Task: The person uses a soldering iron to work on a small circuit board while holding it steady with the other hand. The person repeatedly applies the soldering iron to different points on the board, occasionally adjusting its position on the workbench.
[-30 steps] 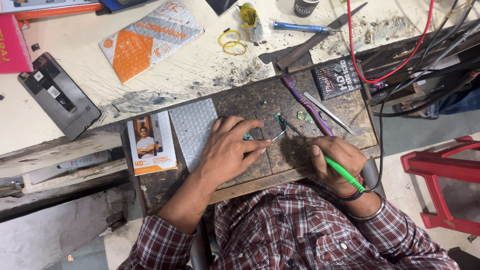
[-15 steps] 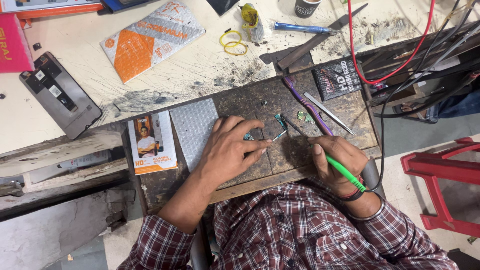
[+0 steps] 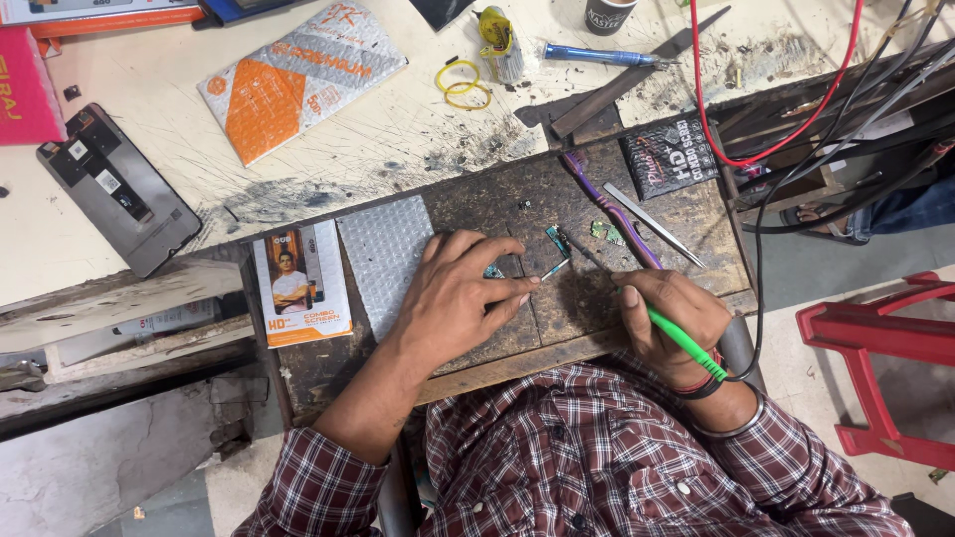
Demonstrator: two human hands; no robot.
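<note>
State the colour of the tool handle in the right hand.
Bright green, clearest in the head view: the soldering iron handle sits in the right hand.
</note>
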